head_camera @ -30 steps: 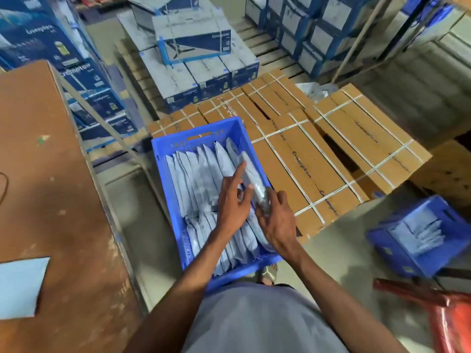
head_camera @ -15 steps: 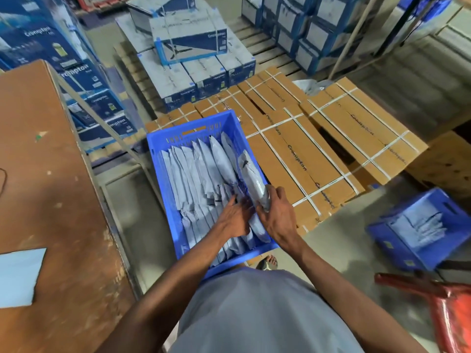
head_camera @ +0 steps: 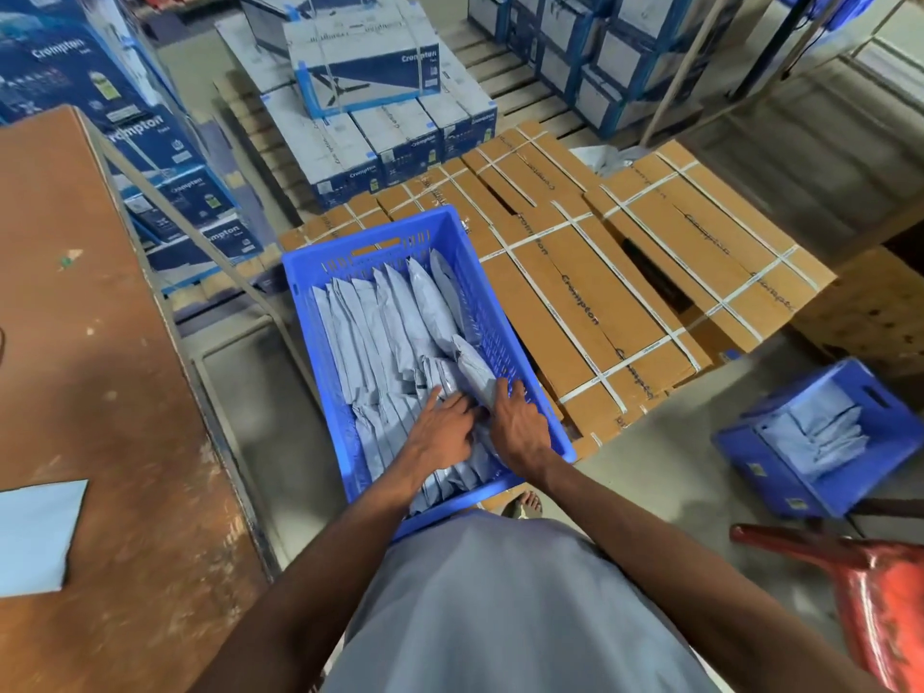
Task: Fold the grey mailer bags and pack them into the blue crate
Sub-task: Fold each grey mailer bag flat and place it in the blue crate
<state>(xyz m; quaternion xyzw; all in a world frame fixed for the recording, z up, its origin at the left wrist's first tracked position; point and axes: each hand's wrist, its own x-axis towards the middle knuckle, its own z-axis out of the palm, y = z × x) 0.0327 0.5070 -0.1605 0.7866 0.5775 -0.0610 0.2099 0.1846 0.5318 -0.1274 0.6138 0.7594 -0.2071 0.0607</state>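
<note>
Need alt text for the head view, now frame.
Both hands, left hand and right hand, tuck a folded grey mailer bag into a blue crate already lined with folded bags; strapped brown cartons lie beyond.

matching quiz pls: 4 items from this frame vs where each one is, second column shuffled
1. right hand
2. left hand
3. second blue crate
4. pale sheet

a. on the brown table
b. on the floor, far right
c. gripping a folded mailer by the blue crate's right wall
d. pressing on packed grey bags

Pairs: 1-c, 2-d, 3-b, 4-a
</note>
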